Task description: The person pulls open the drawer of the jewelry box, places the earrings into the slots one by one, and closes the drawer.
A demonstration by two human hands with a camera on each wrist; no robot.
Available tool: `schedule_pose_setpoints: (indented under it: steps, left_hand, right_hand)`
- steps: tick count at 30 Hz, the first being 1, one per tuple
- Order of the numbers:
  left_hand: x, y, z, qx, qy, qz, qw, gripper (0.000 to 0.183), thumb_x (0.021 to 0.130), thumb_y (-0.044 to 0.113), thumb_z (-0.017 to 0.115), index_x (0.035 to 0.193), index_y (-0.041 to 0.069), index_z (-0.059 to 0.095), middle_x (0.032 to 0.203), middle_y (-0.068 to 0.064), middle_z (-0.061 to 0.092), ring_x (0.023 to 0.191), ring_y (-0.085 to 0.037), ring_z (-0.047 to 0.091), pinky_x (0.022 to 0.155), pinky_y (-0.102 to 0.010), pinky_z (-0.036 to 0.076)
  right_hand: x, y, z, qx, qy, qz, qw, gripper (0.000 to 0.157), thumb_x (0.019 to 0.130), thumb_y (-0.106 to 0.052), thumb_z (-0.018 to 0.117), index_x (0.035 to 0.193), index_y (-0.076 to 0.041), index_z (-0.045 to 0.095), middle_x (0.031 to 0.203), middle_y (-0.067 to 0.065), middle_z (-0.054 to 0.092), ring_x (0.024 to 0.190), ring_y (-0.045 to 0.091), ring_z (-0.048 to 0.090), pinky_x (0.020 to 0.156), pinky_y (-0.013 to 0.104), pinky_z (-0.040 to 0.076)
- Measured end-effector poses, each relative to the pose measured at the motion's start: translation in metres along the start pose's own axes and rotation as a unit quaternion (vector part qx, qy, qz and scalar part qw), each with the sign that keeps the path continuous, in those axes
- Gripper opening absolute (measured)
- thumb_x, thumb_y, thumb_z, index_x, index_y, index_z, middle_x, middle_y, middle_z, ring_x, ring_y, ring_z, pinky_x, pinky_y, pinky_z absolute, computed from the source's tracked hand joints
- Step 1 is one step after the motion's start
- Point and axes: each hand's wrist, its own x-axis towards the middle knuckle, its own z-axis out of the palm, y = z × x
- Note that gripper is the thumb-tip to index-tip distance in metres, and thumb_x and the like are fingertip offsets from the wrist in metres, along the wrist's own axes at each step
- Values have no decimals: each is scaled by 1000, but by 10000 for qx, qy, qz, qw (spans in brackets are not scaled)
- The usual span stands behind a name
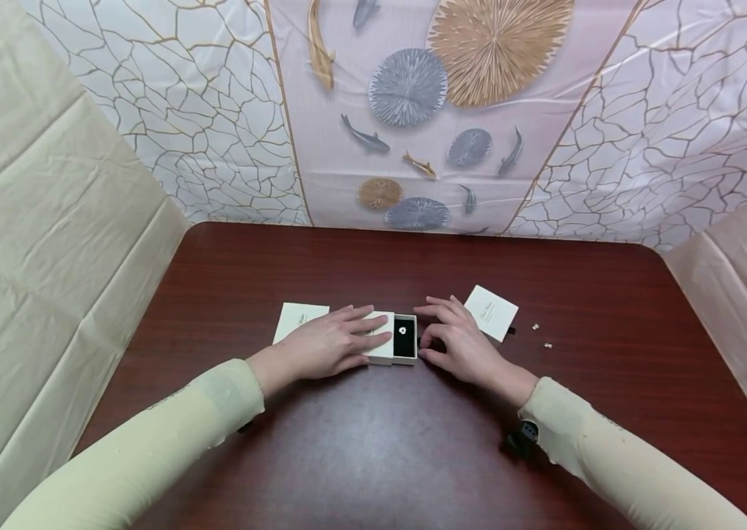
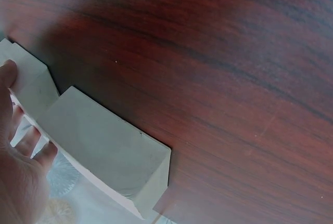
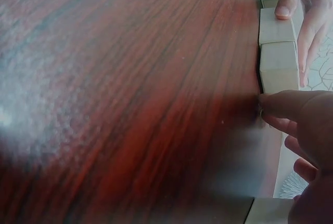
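Observation:
My left hand [image 1: 330, 342] holds the white sleeve of a small drawer-style jewelry box [image 1: 383, 347], its fingers across the top and its thumb at the near side. The drawer [image 1: 405, 361] sticks out partway to the right, showing a black lining with a small shiny piece of jewelry [image 1: 402, 330] on it. At the drawer's right end, my right hand [image 1: 462, 342] pinches a small dark pull tab [image 3: 260, 104] between thumb and forefinger. In the right wrist view, the left thumb [image 3: 283, 12] presses the sleeve's side. Most of the tab is hidden by fingers.
Another white box [image 1: 300, 318] lies left, partly behind my left hand. Behind the right hand stands a third box [image 1: 491, 313], lettered on top, with a dark tab. Two tiny shiny pieces, an upper one [image 1: 535, 326] and a lower one [image 1: 548, 345], lie on the brown table [image 1: 373, 449].

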Motion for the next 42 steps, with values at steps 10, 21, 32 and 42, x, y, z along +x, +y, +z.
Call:
schedule_pose_setpoints:
  steps: [10,21,32,42]
  left_hand:
    - [1,1,-2,4,-13,19,10000,51,108,31,66,156,14,58,162,-13,51,152,-39,45,122,-56,40]
    - [2,0,-2,15,-23,45,10000,51,108,31,66,156,14,58,162,-13,51,152,-40,45,122,-56,40]
    - [1,-2,-2,-60,-7,31,10000,51,107,30,67,155,13,59,162,-14,52,151,-41,46,122,-57,40]
    - [1,0,-1,-5,-38,33,10000,52,107,30,67,156,15,58,162,-13,51,151,-40,46,122,-56,40]
  right_hand:
    - [-1,0,-4,-9,-73,-114,9999,21,83,-7,88,76,-16,70,140,19,66,146,45,48,121,73,25]
    - [3,-4,-27,394,-172,170,9989,21,86,-5,86,78,-18,72,144,19,64,147,47,46,124,72,22]
    - [25,-16,-36,955,-534,118,9939,18,91,-5,82,80,-17,73,147,23,61,150,48,42,124,73,21]
    - [36,-14,-23,795,-857,37,9931,14,95,-6,76,84,-16,75,149,24,60,149,51,42,122,77,21]
